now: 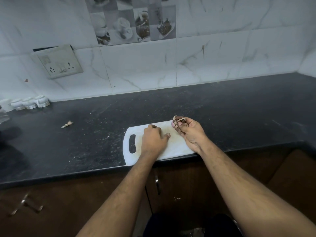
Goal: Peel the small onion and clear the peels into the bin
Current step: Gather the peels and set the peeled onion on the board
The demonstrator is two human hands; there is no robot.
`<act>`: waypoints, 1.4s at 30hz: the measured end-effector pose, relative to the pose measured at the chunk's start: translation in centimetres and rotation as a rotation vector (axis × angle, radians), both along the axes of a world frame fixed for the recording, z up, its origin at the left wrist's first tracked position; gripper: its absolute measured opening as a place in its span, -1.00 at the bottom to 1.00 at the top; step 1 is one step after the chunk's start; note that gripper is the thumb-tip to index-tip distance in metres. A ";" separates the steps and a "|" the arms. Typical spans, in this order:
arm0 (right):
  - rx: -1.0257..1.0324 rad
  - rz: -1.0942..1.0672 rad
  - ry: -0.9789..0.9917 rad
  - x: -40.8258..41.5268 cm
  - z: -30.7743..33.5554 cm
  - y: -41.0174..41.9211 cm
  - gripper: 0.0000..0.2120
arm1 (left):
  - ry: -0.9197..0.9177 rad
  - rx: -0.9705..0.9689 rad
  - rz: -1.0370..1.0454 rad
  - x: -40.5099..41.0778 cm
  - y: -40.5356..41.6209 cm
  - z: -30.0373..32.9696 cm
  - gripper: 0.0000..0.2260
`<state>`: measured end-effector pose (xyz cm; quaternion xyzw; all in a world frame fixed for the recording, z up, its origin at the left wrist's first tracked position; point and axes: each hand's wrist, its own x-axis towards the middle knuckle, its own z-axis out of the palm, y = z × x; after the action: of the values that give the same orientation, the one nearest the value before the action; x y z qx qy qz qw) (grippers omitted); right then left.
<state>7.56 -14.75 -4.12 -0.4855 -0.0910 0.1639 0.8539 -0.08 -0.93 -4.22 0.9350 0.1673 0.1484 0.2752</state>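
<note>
My right hand point(189, 132) is over the far right corner of the white cutting board point(176, 147) and grips a bunch of dry brown onion peels point(178, 120) that stick out above its fingers. My left hand point(153, 137) rests on the middle of the board, knuckles up, fingers bent down onto the surface and thumb stretched to the right. Whatever lies under those fingers is hidden. I cannot make out the onion itself, and no bin is in view.
The board lies at the front edge of a dark stone counter point(239, 117). A loose peel scrap point(67, 124) lies on the counter to the left. Small white jars point(29, 103) stand against the tiled wall at far left. Brown cabinet doors point(179, 185) are below.
</note>
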 end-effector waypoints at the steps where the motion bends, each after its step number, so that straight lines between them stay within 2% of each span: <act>1: -0.028 -0.011 -0.011 -0.1 0.0 0.1 -0.75 | 0.017 0.048 -0.002 0.0 -0.2 0.0 -0.58; 6: -0.188 -0.033 -0.123 -0.2 -0.3 0.5 -0.76 | -0.011 0.003 -0.093 -0.6 -0.4 0.5 -0.72; 12: -0.248 -0.065 -0.154 0.0 -0.7 0.6 -0.77 | 0.044 0.030 -0.313 -3.7 1.5 0.6 -0.69; 15: -0.242 -0.064 -0.160 -0.1 -0.7 0.6 -0.79 | -0.031 0.029 -0.333 -5.0 2.4 0.1 -0.73; 18: -0.246 -0.070 -0.164 -0.2 -0.6 0.6 -0.77 | -0.028 0.038 -0.352 -4.6 2.3 0.3 -0.66; 22: -0.241 -0.074 -0.164 -0.2 -0.6 0.5 -0.76 | 0.092 0.199 -0.568 -3.6 0.6 0.3 -0.56; 25: -0.257 -0.085 -0.175 -0.2 -0.6 0.5 -0.75 | 0.124 0.356 -0.634 -3.9 0.2 0.0 -0.51; 28: -0.247 -0.075 -0.177 -0.1 -0.8 0.5 -0.76 | 0.128 0.429 -0.599 -4.8 2.2 -0.1 -0.53; 32: -0.268 -0.075 -0.183 -0.1 -0.8 0.5 -0.78 | 0.154 0.434 -0.508 -6.0 5.5 0.1 -0.51; 35: -0.268 -0.071 -0.185 -0.2 -0.7 0.6 -0.80 | 0.061 0.284 -0.446 -6.0 5.8 0.7 -0.48; 37: -0.278 -0.074 -0.187 -0.2 -0.7 0.6 -0.79 | 0.020 0.163 -0.318 -5.3 5.2 0.8 -0.49; 39: -0.280 -0.080 -0.188 -0.2 -0.7 0.6 -0.79 | 0.143 0.055 -0.157 -4.5 4.3 0.4 -0.43; 42: -0.281 -0.082 -0.192 -0.3 -0.6 0.5 -0.80 | 0.309 0.122 -0.054 -3.4 2.5 -0.6 -0.38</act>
<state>7.30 -14.24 -4.76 -0.6167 -0.1286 0.0928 0.7711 -3.50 1.56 -4.84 0.9659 0.1732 0.0055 0.1926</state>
